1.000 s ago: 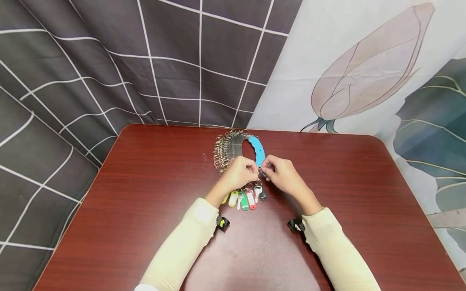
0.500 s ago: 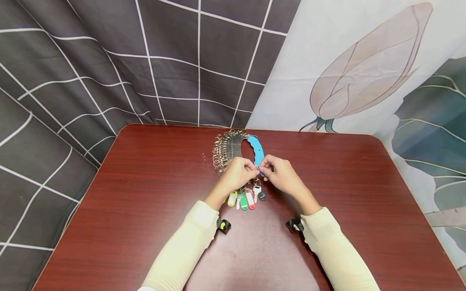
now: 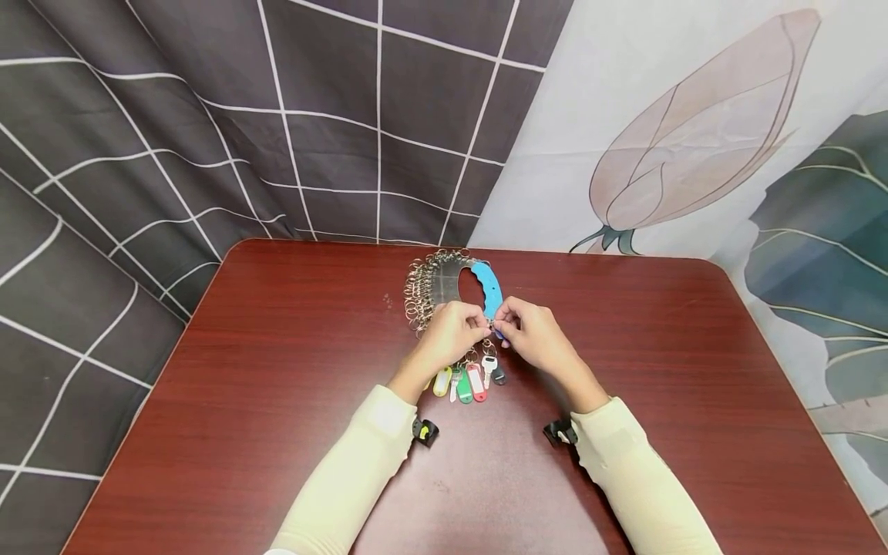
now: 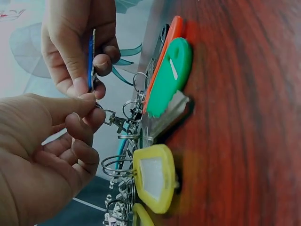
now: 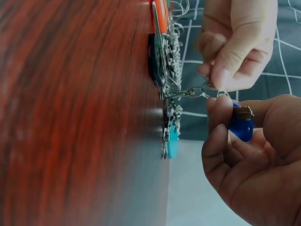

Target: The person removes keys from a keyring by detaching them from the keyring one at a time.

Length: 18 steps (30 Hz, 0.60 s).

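Observation:
In the head view a key carrier, a curved metal plate (image 3: 445, 284) with a blue handle (image 3: 489, 288), lies on the table with many split rings round its edge. My left hand (image 3: 454, 331) pinches a small metal ring on a swivel clasp (image 4: 116, 121) at the carrier's near end. Right beside it, my right hand (image 3: 537, 333) holds a blue key tag (image 5: 242, 130) and a key (image 5: 242, 113) between thumb and fingers. A thin ring (image 5: 224, 93) from the tag reaches toward the left fingertips; whether the two rings are linked, I cannot tell.
Below the hands lie a yellow tag (image 4: 154, 179), a green tag (image 4: 171, 77), a red tag (image 3: 476, 383), a black tag (image 3: 499, 376) and a silver key (image 3: 489, 371), hung on rings. The red-brown table (image 3: 277, 370) meets curtains (image 3: 333, 154) behind.
Both hands stay nearly in place at the carrier's near end, with only slight finger shifts. The blue tag remains in the right hand.

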Motion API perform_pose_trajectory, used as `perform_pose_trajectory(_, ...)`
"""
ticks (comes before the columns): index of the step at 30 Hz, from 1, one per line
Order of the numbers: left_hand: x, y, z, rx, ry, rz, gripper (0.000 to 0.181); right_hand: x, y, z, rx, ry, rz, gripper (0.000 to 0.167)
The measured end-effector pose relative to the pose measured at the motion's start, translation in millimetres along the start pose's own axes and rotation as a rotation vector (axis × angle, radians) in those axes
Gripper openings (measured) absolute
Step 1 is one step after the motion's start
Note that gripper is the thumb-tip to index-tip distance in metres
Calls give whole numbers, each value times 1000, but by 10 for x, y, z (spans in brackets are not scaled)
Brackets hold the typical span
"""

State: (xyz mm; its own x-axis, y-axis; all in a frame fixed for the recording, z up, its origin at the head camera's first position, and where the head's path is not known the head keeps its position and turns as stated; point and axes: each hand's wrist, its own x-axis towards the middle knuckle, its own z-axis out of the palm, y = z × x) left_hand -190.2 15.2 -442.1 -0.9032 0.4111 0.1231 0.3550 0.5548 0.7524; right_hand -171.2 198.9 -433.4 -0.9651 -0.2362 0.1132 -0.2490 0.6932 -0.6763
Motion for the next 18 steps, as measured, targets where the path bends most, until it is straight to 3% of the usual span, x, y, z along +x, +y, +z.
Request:
perform_pose_trajectory(7,-29,-31,6,50,-14,80,9,-7,21,2,3,15,12,6)
perform_pose_trajectory(18,-28,-11,22,-42,33,-61,15,-1,-1,15,15,-1,-36,6)
